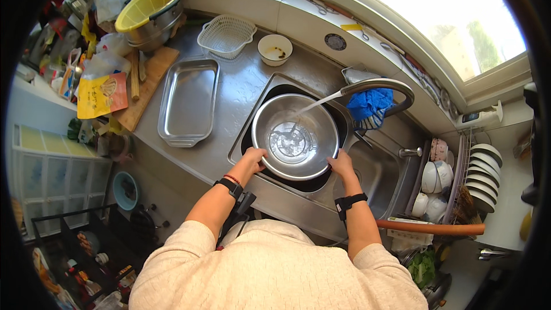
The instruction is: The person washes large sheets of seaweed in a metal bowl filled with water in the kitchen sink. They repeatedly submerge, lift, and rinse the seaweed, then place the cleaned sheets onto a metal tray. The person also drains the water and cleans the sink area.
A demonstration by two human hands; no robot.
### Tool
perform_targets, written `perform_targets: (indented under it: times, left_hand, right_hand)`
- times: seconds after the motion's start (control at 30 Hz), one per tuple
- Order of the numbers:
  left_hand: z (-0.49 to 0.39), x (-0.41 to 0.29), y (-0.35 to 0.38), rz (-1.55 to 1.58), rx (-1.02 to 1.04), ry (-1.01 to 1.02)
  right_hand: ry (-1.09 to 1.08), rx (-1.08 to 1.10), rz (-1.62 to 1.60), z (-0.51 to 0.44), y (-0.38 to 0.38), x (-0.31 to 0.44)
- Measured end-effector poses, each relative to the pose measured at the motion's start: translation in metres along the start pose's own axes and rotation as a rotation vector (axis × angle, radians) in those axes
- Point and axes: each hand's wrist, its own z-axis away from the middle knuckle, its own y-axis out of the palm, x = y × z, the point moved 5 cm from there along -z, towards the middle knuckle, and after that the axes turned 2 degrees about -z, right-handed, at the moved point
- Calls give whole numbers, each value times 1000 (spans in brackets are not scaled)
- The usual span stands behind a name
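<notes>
A round stainless steel basin (269, 112) sits in or over the left bowl of a double sink (241, 148). My left hand (255, 159) grips its near left rim, and my right hand (341, 162) holds the rim on the near right. Water streams from the curved faucet (400, 90) into the basin, where some clear water covers the bottom. Both thumbs lie at the rim; the other fingers are partly hidden beneath it. A blue cloth (370, 103) hangs by the faucet's base, beside a striped one.
Left of the sink lie a rectangular metal tray (189, 99), a white plastic basket (227, 36) and a white bowl (275, 49) with dark residue. A wooden cutting board (148, 94) is farther left. On the right stands a dish rack (458, 176) with bowls and plates.
</notes>
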Motion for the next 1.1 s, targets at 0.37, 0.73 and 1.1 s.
perform_targets:
  times: [0.37,0.73,1.1]
  left_hand:
    - [5,-7,2,-101,-42,77]
    - [42,-14,22,-98,31,139]
    - [85,-23,24,-103,19,208]
  right_hand:
    - [-417,-641,194,43,-88,62]
    - [-54,-484,449,22,-106,5]
    - [-275,-605,727,-24,-122,-50]
